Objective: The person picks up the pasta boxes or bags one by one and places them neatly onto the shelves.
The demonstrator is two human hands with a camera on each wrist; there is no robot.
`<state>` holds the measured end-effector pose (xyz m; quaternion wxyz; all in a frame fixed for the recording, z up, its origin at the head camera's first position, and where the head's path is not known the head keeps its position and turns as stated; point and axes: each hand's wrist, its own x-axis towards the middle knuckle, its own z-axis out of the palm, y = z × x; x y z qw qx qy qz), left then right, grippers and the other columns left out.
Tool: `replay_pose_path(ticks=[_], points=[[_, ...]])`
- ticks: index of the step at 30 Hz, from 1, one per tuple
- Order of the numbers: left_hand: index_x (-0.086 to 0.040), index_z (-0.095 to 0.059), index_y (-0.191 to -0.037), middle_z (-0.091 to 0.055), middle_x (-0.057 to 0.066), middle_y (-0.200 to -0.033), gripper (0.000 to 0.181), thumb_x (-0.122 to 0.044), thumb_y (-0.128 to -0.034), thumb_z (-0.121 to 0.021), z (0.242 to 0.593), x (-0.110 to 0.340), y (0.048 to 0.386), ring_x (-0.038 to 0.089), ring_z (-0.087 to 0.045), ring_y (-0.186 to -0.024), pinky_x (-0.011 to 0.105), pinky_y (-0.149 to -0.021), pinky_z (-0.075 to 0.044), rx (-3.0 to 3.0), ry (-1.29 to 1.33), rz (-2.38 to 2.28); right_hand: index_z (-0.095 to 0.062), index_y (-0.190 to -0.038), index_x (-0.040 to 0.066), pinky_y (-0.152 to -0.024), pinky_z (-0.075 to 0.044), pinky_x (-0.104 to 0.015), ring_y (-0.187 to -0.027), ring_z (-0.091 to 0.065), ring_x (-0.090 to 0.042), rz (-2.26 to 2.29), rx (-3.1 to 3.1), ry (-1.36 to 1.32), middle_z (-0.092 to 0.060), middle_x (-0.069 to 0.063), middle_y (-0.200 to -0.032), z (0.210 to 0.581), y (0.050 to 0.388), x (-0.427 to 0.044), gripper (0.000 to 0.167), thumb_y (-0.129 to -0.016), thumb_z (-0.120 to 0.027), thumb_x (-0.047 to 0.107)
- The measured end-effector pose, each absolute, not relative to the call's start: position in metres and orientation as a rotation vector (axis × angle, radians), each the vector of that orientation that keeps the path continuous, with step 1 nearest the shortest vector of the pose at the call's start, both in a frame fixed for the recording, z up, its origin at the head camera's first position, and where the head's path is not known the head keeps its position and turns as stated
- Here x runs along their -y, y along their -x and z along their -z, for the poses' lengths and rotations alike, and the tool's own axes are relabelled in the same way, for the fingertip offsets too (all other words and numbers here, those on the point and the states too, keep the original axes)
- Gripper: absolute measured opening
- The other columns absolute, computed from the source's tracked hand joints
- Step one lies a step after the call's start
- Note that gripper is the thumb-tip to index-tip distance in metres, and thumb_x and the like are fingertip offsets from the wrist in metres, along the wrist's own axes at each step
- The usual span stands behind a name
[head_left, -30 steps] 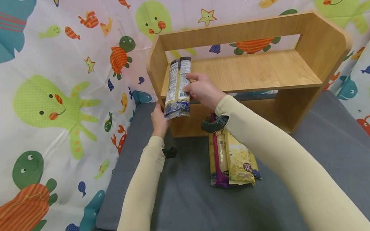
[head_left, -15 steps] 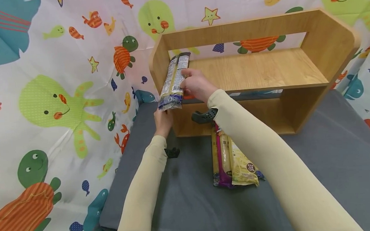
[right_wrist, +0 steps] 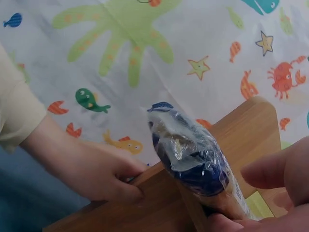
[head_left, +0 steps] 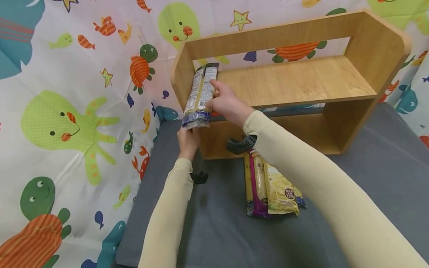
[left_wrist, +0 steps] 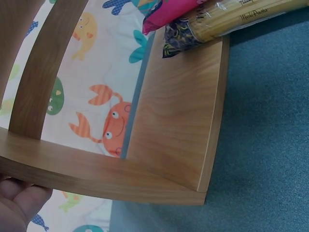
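A long clear-ended pasta packet (head_left: 199, 92) with a printed white back and gold stripe lies along the left end of the upper shelf, its blue end jutting past the front edge. My right hand (head_left: 229, 103) holds it by its right side, thumb and fingers about its edges. In the right wrist view, the packet's crinkled blue end (right_wrist: 193, 154) points towards the camera. Below it, my left hand (head_left: 188, 142) grips the front edge of the wooden shelf unit's left side panel (head_left: 183, 73); the left wrist view shows the fingers (left_wrist: 31, 198) against that panel.
Several yellow and purple pasta packets (head_left: 281, 191) lie on the grey-covered table (head_left: 220, 239), their far ends at the unit's lower shelf (head_left: 301, 131). A cloth printed with sea animals (head_left: 73, 157) hangs behind and to the left. My right forearm passes over the packets.
The packet in my right hand has moved back and left, closer to the side panel, mostly in the first half second. My left hand stays at the panel.
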<state>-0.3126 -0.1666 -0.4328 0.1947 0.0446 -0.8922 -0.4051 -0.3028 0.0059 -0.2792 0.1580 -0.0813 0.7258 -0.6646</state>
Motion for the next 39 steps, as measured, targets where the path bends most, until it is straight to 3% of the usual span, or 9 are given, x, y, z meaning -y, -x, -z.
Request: replay_pose_path(ticks=[7, 11, 17, 19, 22, 26, 31, 39], points=[[-0.002, -0.062, -0.134, -0.071, 0.024, -0.113, 0.035, -0.019, -0.1091, -0.044, 0.437, 0.167, 0.311, 0.037, -0.068, -0.083, 0.045, -0.069, -0.050, 2.510, -0.119, 1.114, -0.017, -0.165, 0.018, -0.115, -0.043, -0.044, -0.143, -0.044, -0.034, 1.865, -2.073, 0.297, -0.028, -0.022, -0.163, 0.285, 0.291, -0.029, 0.079, -0.099, -0.056, -0.001], [-0.001, -0.062, -0.133, -0.071, 0.024, -0.108, 0.035, -0.019, -0.1089, -0.044, 0.438, 0.169, 0.310, 0.036, -0.065, -0.075, 0.042, -0.063, -0.047, 2.513, -0.125, 1.122, -0.020, -0.164, 0.017, -0.115, -0.043, -0.044, -0.142, -0.048, -0.034, 1.844, -2.085, 0.310, -0.034, -0.022, -0.161, 0.285, 0.276, -0.052, 0.075, -0.101, -0.057, 0.004], [-0.003, -0.060, -0.137, -0.071, 0.023, -0.112, 0.038, -0.023, -0.1095, -0.043, 0.435, 0.176, 0.310, 0.035, -0.061, -0.076, 0.043, -0.066, -0.046, 2.491, -0.119, 1.134, -0.026, -0.162, 0.013, -0.113, -0.045, -0.049, -0.137, -0.053, -0.033, 1.749, -2.185, 0.311, -0.045, -0.022, -0.153, 0.289, 0.250, -0.109, 0.065, -0.104, -0.055, 0.010], [-0.003, -0.061, -0.136, -0.071, 0.023, -0.112, 0.038, -0.024, -0.1095, -0.043, 0.434, 0.179, 0.310, 0.035, -0.061, -0.077, 0.044, -0.068, -0.047, 2.482, -0.114, 1.132, -0.027, -0.161, 0.011, -0.109, -0.048, -0.046, -0.130, -0.057, -0.028, 1.706, -2.227, 0.290, -0.047, -0.022, -0.150, 0.293, 0.242, -0.133, 0.062, -0.105, -0.054, 0.011], [-0.001, -0.063, -0.133, -0.071, 0.024, -0.106, 0.038, -0.024, -0.1096, -0.043, 0.433, 0.183, 0.311, 0.035, -0.061, -0.075, 0.043, -0.067, -0.046, 2.476, -0.105, 1.104, -0.029, -0.160, 0.010, -0.097, -0.055, -0.032, -0.113, -0.064, -0.010, 1.652, -2.285, 0.242, -0.048, -0.023, -0.148, 0.304, 0.232, -0.168, 0.060, -0.106, -0.054, 0.017], [-0.001, -0.064, -0.131, -0.069, 0.024, -0.097, 0.039, -0.026, -0.1102, -0.042, 0.432, 0.184, 0.313, 0.034, -0.061, -0.070, 0.041, -0.061, -0.043, 2.474, -0.087, 1.083, -0.025, -0.160, 0.005, -0.084, -0.057, -0.021, -0.094, -0.066, 0.007, 1.633, -2.298, 0.155, -0.043, -0.025, -0.152, 0.325, 0.222, -0.212, 0.065, -0.106, -0.055, 0.024], [-0.002, -0.063, -0.132, -0.069, 0.023, -0.095, 0.040, -0.028, -0.1108, -0.041, 0.431, 0.178, 0.313, 0.034, -0.062, -0.069, 0.038, -0.059, -0.041, 2.490, -0.084, 1.100, -0.023, -0.158, 0.001, -0.085, -0.058, -0.024, -0.092, -0.066, 0.008, 1.606, -2.299, 0.058, -0.044, -0.021, -0.149, 0.358, 0.211, -0.249, 0.067, -0.106, -0.054, 0.028], [-0.003, -0.064, -0.130, -0.068, 0.022, -0.091, 0.040, -0.030, -0.1112, -0.041, 0.433, 0.166, 0.311, 0.032, -0.061, -0.066, 0.037, -0.057, -0.041, 2.505, -0.083, 1.135, -0.018, -0.160, -0.002, -0.095, -0.058, -0.037, -0.098, -0.067, 0.005, 1.609, -2.235, -0.026, -0.028, -0.033, -0.160, 0.415, 0.185, -0.269, 0.073, -0.106, -0.053, 0.033]])
